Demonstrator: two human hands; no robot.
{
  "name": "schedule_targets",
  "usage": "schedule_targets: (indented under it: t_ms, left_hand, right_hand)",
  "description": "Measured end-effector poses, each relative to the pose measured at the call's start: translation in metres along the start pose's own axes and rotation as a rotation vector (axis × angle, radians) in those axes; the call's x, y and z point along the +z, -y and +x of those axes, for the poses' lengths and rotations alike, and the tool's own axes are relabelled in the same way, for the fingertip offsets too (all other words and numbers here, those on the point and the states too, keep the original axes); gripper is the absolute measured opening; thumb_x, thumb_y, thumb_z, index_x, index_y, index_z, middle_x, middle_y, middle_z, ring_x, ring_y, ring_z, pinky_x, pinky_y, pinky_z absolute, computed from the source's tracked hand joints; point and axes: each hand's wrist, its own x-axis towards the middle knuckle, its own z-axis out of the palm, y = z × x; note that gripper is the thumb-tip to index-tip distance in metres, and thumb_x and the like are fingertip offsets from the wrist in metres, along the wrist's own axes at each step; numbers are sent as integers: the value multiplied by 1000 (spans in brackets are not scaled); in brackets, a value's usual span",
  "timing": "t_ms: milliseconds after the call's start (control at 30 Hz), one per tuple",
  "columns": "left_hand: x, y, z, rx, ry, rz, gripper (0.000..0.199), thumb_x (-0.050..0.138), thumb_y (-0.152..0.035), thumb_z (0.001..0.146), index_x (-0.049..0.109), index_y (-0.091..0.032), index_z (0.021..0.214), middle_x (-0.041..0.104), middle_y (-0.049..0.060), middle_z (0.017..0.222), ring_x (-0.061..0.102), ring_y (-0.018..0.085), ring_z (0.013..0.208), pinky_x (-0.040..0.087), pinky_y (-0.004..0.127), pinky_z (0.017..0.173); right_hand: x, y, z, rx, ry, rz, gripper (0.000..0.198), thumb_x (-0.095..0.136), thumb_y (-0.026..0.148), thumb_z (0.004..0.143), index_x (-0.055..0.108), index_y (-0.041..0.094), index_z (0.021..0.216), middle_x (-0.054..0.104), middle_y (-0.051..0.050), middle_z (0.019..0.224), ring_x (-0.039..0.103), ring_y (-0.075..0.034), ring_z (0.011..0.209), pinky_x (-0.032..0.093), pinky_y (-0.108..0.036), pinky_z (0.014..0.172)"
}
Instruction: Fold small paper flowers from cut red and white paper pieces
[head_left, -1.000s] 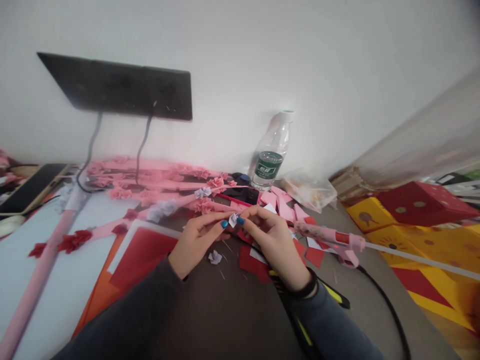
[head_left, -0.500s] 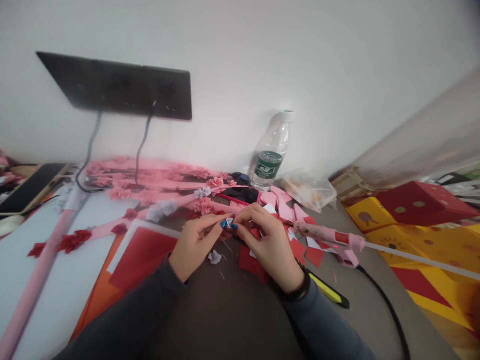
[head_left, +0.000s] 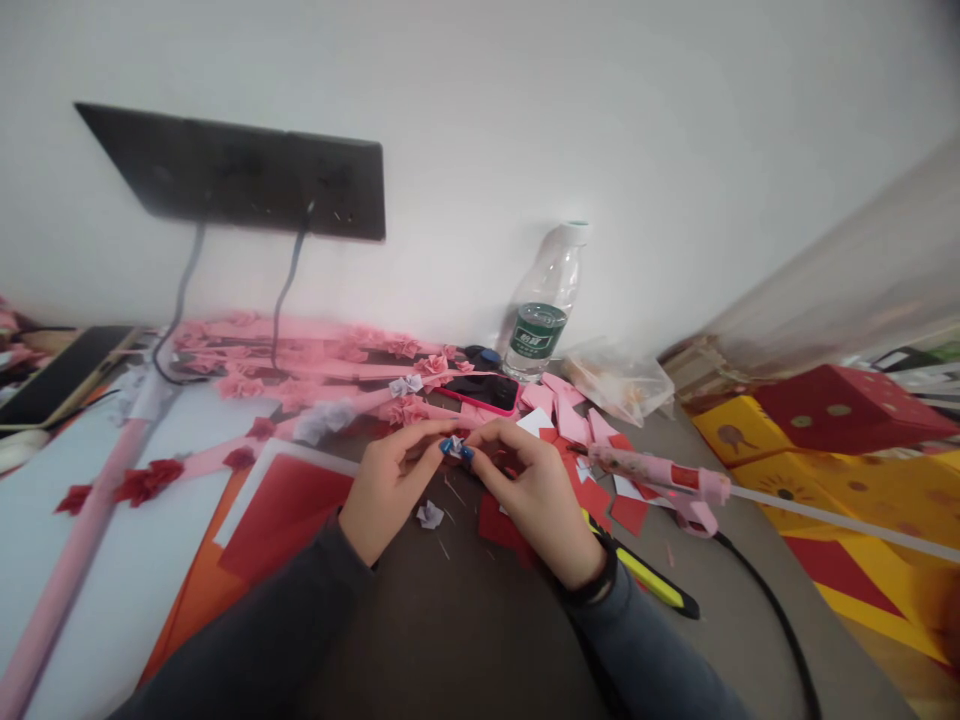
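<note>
Between my fingertips is a small white paper flower, pinched from both sides. My left hand has its thumb and fingers closed on the flower's left edge. On the opposite edge, the thumb and forefinger of my right hand grip it too. Part of the flower is covered by my blue-nailed thumbs. Just below, a second white paper flower lies on the grey table beside thin loose strands. Behind my hands run pink branches dotted with pink, white and red paper flowers.
Right of my hands lie red paper squares, a yellow utility knife and a pink glue gun with a black cord. A water bottle and a phone are behind. Red paper lies left.
My right hand has shifted slightly left and down, uncovering more of the phone and the knife. Both hands still hold the white flower, now turned a little.
</note>
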Motion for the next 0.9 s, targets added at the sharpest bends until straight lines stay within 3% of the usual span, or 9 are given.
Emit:
schedule_targets:
  t_ms: [233, 533, 900]
  left_hand:
    - [0, -4, 2, -36, 15, -65, 23, 57, -27, 92, 75, -14, 99, 79, 6, 86, 74, 17, 72, 60, 23, 67]
    - [-2, -7, 4, -151, 84, -143, 21, 66, -31, 85, 78, -14, 90, 76, 5, 70, 71, 17, 63, 59, 25, 61]
    - [-9, -6, 9, -331, 304, -227, 34, 73, -44, 80, 76, -11, 76, 73, 9, 65, 65, 14, 53, 53, 24, 53]
  right_hand:
    - [-3, 3, 0, -216, -2, -160, 13, 58, 9, 87, 61, 19, 79, 60, -1, 74, 55, -15, 68, 43, -26, 62]
    - [-12, 2, 2, -383, 123, -255, 16, 51, 9, 95, 59, 21, 88, 61, -5, 87, 60, -18, 80, 48, -29, 71]
    - [-26, 5, 7, -417, 364, -228, 16, 48, 10, 98, 57, 21, 89, 60, -5, 89, 57, -18, 83, 47, -29, 75]
